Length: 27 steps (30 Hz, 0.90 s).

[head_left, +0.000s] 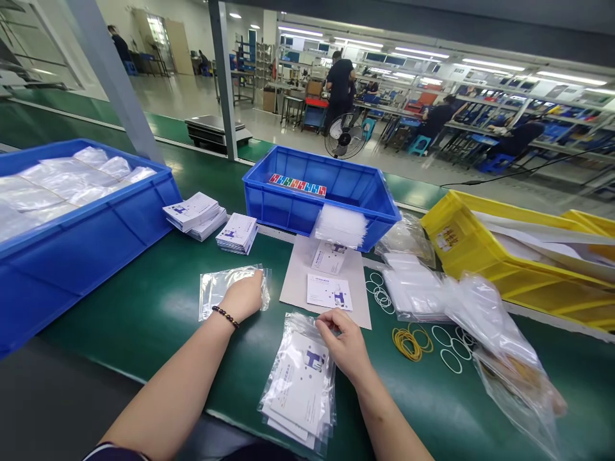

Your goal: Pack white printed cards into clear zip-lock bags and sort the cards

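the work in hand, as it looks, is handling thin plastic bags, one hand at each of two places on the green tabletop. the left hand lies over the right part of the flat clear bags, its fingers curled; their tips are mostly hidden, so i cannot tell whether they pinch any film. the right hand is partly closed, thumb and forefinger drawn near each other at the upper right corner of the bagged cards, which lie flat, nearest the person; whether the film is caught between them i cannot tell.

between and beyond the hands, a loose card lies on a grey sheet. rubber bands lie to the right of the right hand, and two card stacks stand beyond the left one. in my judgement, any move with such slippery film calls for a light fingertip pinch on a single layer, with the cards kept square.
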Available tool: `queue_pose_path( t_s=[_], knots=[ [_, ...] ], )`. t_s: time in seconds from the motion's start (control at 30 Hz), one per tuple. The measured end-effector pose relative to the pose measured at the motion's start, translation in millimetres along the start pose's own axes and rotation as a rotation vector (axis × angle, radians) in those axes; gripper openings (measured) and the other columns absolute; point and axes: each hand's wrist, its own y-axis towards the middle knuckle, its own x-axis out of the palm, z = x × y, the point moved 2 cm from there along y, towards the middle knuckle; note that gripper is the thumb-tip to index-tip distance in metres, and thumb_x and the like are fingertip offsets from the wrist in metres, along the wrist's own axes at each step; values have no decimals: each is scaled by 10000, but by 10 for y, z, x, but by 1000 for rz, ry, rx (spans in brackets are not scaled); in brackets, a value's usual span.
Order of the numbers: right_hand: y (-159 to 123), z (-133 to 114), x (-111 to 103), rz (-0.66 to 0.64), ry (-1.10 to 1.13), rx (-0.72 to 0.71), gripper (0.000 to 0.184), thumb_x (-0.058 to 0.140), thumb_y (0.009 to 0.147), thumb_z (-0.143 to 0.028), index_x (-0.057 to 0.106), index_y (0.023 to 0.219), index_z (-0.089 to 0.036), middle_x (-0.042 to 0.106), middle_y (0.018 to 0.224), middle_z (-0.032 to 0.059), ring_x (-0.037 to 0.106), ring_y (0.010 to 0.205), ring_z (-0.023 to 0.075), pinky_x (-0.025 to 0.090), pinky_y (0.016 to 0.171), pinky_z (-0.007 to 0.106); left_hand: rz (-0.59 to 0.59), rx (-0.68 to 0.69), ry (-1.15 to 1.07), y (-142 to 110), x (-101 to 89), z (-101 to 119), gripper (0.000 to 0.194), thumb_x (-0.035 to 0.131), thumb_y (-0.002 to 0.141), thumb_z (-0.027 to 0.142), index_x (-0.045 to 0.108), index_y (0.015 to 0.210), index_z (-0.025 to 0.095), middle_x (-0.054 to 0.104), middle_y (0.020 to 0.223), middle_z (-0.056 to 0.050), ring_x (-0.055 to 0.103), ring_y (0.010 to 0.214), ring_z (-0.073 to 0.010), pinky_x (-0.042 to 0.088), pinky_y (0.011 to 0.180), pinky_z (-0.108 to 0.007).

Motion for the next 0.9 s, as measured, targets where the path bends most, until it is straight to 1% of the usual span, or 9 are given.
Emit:
queue_pose_path(
  t_s=[0.1, 0.2, 0.27, 0.33, 0.43, 0.53, 0.63, 0.77, 0.9],
  knots=[
    [7, -1, 2, 59, 51, 1, 159, 518, 797, -285, 593, 684, -201, 616, 711, 35, 547, 661, 163, 453, 625, 282, 25, 71, -135, -12, 5, 78, 198, 404, 760, 83, 465, 921, 181, 622, 729, -48, 608, 728, -207, 409, 625, -285],
    [2, 30, 47, 41, 220, 77, 236, 494, 826, -366, 637, 877, -185, 669, 803, 54, 602, 699, 172, 492, 661, 304, -49, 214, -599, -84, 101, 248, 81, 440, 785, 183, 412, 858, 207, 531, 576, 54, 553, 567, -136, 416, 573, -237],
    [-15, 56, 94, -21, 310, 139, 351, 502, 826, -396, 600, 1068, -161, 679, 752, 35, 620, 648, 165, 512, 645, 305, -155, 284, -845, -164, 214, 381, 110, 496, 748, 210, 411, 817, 208, 485, 510, 87, 510, 486, -113, 394, 517, -216],
    [-36, 66, 118, -33, 264, 140, 398, 524, 818, -365, 568, 1152, -153, 666, 669, 5, 612, 583, 153, 517, 611, 290, -264, 324, -854, -248, 327, 496, 101, 528, 722, 221, 450, 784, 202, 514, 503, 82, 521, 488, -110, 383, 504, -208],
    [-62, 31, 106, 63, 9, -34, 303, 483, 842, -276, 624, 1090, -176, 687, 729, 36, 630, 631, 164, 516, 624, 287, -360, 339, -765, -322, 432, 597, 150, 526, 745, 295, 502, 648, 182, 548, 500, 48, 529, 493, -109, 385, 504, -212],
    [-81, -41, 114, 111, -216, -287, 294, 408, 869, -199, 661, 1018, -179, 691, 782, 79, 636, 697, 191, 508, 641, 311, -347, 262, -838, -313, 457, 619, 328, 497, 767, 410, 505, 543, 170, 527, 482, 27, 492, 449, -98, 371, 458, -211],
    [-88, -97, 144, 122, -302, -404, 313, 383, 872, -151, 644, 1045, -163, 681, 757, 88, 619, 689, 196, 493, 620, 323, -322, 136, -1003, -279, 474, 617, 335, 501, 742, 428, 508, 535, 164, 521, 490, 15, 474, 428, -95, 362, 422, -210],
    [-81, -148, 151, 73, -186, -309, 249, 449, 860, -209, 629, 1029, -180, 674, 823, 82, 608, 740, 189, 489, 663, 320, -306, 134, -1043, -280, 501, 629, 305, 525, 720, 402, 496, 529, 166, 478, 460, 31, 444, 442, -90, 358, 448, -211],
    [-75, -173, 129, 30, -46, -130, 192, 446, 846, -224, 622, 776, -193, 597, 663, 23, 538, 605, 137, 436, 565, 252, -257, 238, -956, -312, 493, 626, 351, 521, 727, 440, 447, 507, 177, 439, 469, 43, 386, 462, -89, 313, 459, -218]
  ],
)
